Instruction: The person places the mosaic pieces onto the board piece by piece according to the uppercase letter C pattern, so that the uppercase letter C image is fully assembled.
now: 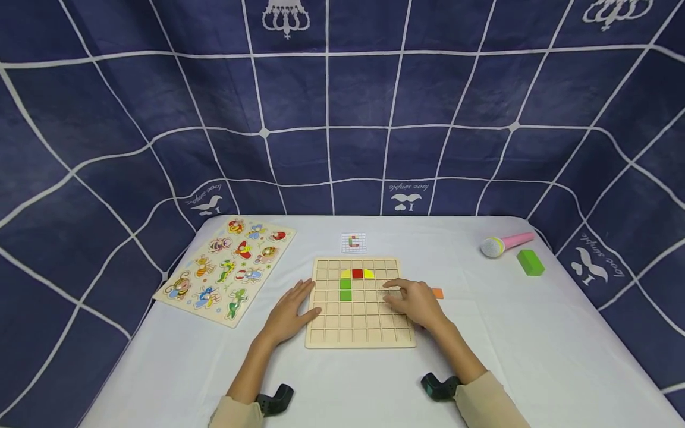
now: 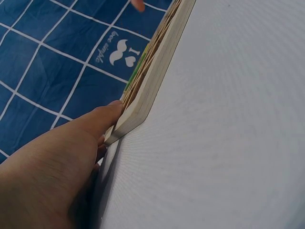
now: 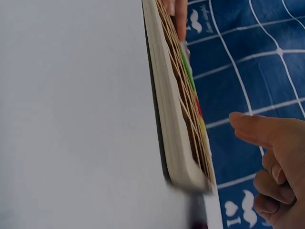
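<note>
A wooden grid board point(image 1: 360, 339) lies flat on the white table. In its upper part sit a red square point(image 1: 357, 274), a yellow piece with a curved edge on either side of it, and two green squares point(image 1: 345, 289) below the left one. My left hand point(image 1: 286, 315) rests at the board's left side, fingers straight and thumb on the rim. Over the right side is my right hand point(image 1: 417, 303), thumb and index finger apart, nothing seen between them. Its other fingers point(image 3: 274, 188) curl loosely. An orange piece point(image 1: 438, 293) shows partly past this hand.
Behind the board lies a small card point(image 1: 354, 242) with a coloured grid pattern. An insect puzzle board point(image 1: 251, 238) is at the left. Toward the right are a pink toy microphone point(image 1: 505, 242) and a green block point(image 1: 530, 263). A blue checked cloth point(image 1: 353, 107) hangs behind the table.
</note>
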`<action>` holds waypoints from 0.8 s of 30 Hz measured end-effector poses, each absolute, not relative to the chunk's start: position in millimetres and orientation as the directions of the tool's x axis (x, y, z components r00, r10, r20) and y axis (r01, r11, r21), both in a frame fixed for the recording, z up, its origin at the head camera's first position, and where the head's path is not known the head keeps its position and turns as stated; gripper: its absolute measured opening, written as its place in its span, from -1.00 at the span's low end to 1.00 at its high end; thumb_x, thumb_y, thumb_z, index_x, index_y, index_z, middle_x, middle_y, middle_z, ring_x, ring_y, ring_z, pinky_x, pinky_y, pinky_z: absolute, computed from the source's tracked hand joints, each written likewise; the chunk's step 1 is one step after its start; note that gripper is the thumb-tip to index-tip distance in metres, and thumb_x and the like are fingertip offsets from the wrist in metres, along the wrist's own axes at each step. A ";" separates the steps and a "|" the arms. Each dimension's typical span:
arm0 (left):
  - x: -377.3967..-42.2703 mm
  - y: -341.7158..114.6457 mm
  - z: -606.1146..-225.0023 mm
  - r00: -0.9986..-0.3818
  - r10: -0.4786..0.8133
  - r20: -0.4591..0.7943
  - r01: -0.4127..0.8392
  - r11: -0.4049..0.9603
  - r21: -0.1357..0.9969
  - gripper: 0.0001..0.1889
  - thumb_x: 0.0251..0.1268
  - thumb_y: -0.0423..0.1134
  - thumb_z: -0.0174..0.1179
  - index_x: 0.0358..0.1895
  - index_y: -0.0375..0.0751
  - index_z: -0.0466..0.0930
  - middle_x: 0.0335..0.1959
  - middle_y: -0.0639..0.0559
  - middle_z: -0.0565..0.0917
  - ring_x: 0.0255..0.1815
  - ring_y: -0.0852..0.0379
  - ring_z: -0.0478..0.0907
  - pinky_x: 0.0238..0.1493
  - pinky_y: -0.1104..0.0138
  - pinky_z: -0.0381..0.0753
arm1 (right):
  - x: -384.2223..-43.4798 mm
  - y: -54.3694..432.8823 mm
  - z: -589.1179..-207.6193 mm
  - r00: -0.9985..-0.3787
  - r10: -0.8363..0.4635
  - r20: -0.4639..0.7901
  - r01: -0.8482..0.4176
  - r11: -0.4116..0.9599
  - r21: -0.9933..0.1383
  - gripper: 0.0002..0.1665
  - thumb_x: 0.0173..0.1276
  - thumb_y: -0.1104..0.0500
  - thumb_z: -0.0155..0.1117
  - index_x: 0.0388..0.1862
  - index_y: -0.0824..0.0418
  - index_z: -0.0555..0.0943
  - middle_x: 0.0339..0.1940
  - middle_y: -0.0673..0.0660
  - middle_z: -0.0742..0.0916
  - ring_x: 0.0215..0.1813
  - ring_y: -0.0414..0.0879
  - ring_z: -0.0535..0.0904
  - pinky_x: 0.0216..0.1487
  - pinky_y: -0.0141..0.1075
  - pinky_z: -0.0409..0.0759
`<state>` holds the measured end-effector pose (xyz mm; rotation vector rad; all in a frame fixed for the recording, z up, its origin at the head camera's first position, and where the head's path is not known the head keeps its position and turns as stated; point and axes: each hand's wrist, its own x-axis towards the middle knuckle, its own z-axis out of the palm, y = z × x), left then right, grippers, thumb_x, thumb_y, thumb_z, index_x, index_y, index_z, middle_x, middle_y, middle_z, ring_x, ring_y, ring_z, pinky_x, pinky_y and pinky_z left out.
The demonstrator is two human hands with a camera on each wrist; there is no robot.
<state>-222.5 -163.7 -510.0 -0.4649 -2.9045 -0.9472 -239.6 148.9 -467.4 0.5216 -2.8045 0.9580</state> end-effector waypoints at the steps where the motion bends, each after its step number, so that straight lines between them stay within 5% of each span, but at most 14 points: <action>1: -222.6 -163.9 -509.9 -0.953 0.268 0.140 0.299 0.768 0.567 -0.25 0.22 0.13 0.12 0.40 -0.15 0.15 0.42 0.00 0.15 0.45 0.02 -0.06 0.40 0.13 -0.09 | -237.6 155.7 -465.8 -0.932 -0.273 0.240 -0.363 0.743 -0.563 -0.68 0.11 0.02 0.41 -0.13 0.06 0.68 -0.86 -0.12 0.26 -0.77 -0.29 0.03 -0.75 -0.43 0.07; 24: -222.1 -163.3 -508.5 -0.957 0.265 0.119 0.283 0.764 0.579 -0.25 0.22 0.14 0.11 0.41 -0.11 0.13 0.43 0.02 0.13 0.45 0.02 -0.08 0.40 0.10 -0.10 | -196.5 263.5 -488.1 -0.962 -0.198 0.185 -0.269 0.781 -0.563 -0.67 -0.02 0.10 0.50 -0.21 0.04 0.70 -0.83 -0.16 0.24 -0.70 -0.32 0.04 -0.71 -0.44 0.06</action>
